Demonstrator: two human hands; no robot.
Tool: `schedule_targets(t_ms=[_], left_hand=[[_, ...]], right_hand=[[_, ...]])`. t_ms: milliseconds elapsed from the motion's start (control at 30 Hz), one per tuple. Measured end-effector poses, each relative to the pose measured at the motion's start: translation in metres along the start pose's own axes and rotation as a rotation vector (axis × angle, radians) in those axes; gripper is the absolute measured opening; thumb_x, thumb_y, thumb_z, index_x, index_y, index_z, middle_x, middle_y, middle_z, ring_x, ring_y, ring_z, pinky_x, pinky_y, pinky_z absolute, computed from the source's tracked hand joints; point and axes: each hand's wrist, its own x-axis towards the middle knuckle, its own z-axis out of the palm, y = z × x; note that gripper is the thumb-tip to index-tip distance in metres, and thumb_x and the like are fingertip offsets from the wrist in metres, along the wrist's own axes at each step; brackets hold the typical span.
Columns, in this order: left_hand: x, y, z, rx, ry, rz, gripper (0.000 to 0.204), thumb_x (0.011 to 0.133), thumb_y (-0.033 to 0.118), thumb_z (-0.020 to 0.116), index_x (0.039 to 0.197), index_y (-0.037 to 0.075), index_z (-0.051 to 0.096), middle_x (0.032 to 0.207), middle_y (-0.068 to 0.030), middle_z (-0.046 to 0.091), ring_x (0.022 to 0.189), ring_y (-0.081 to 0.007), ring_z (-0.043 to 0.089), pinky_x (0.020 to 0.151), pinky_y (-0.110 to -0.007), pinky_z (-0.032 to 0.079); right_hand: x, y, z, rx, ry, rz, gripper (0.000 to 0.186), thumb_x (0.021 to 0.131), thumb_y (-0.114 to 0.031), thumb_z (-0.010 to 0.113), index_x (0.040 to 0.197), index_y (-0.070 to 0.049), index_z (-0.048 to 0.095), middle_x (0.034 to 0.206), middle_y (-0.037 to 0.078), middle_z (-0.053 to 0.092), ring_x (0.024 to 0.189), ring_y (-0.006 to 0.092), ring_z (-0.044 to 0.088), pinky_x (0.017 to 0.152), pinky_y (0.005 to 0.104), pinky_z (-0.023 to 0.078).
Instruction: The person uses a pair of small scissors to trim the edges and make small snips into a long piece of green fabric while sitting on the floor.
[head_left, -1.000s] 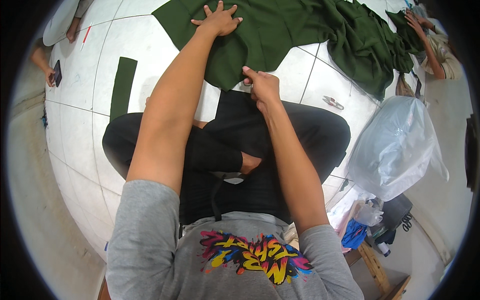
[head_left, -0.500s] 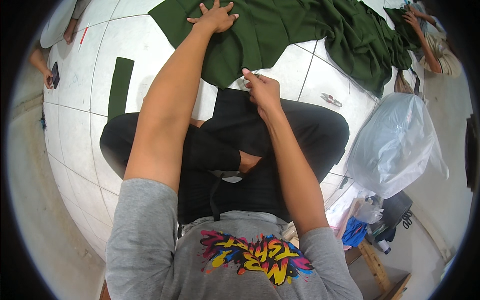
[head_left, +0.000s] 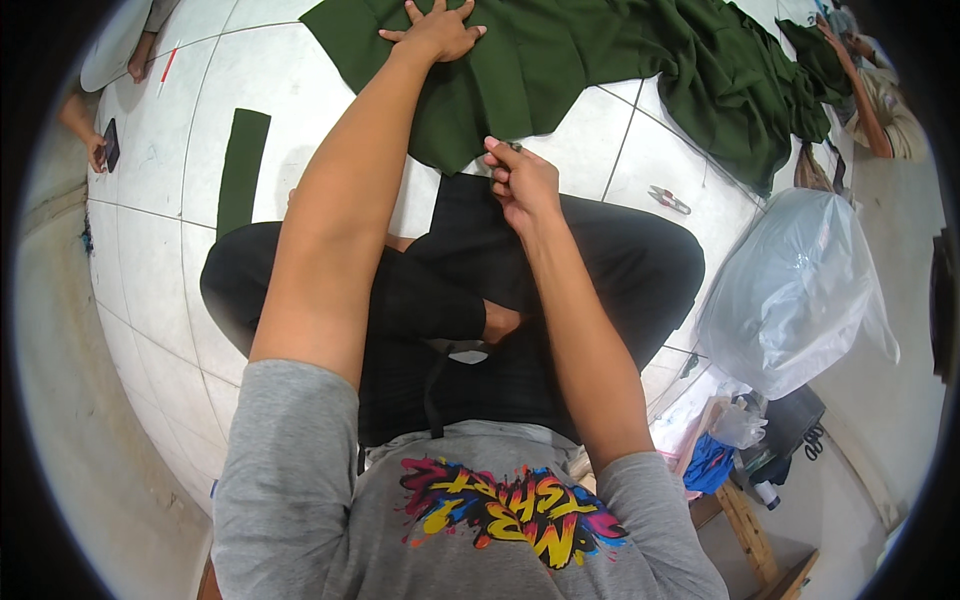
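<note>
A large dark green cloth (head_left: 540, 60) is spread in folds over the white tiled floor in front of my crossed legs. On its left part my left hand (head_left: 437, 35) lies palm down with the fingers spread. Close to the cloth's near edge, my right hand (head_left: 525, 185) is closed, thumb and forefinger brought together at the hem. What those fingers hold, if anything, is too small to make out. To the left, a narrow strip of the same green cloth (head_left: 243, 165) rests on the tiles, its lower end running behind my knee.
Thread snips (head_left: 669, 200) lie right of my knee, beside a stuffed clear plastic bag (head_left: 790, 290). A red pen (head_left: 168, 65) is at far left. Another person's hand holds a phone (head_left: 111, 145). At far right, a co-worker's arm (head_left: 868, 105) reaches the cloth. Scissors (head_left: 815, 440) are lower right.
My left hand stays flat on the cloth. My right hand's fingers curl slightly more at the cloth's edge. At far right, the co-worker's arm has shifted upward.
</note>
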Motion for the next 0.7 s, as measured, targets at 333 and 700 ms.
schedule_targets(t_ms=[333,700], left_hand=[[0.006,-0.002,-0.001,-0.023,-0.008,-0.001,0.064,0.103,0.05,0.045,0.161,0.031,0.026,0.171,-0.0077,0.002,0.154,-0.0464,-0.001,0.113,-0.08,0.005],[0.009,-0.004,0.0,-0.042,0.006,0.012,0.062,0.103,0.049,0.045,0.159,0.03,0.031,0.171,-0.009,0.003,0.154,-0.0476,0.0,0.109,-0.085,0.004]], right_hand=[[-0.01,-0.009,-0.015,-0.069,-0.056,-0.094,0.011,0.087,-0.005,0.077,0.091,0.0,0.068,0.076,0.004,0.064,0.058,0.0044,0.05,0.049,0.0189,0.036],[-0.029,-0.017,-0.022,-0.248,-0.039,-0.121,0.012,0.086,-0.007,0.078,0.087,-0.001,0.068,0.074,0.001,0.064,0.061,0.0037,0.051,0.054,0.0185,0.038]])
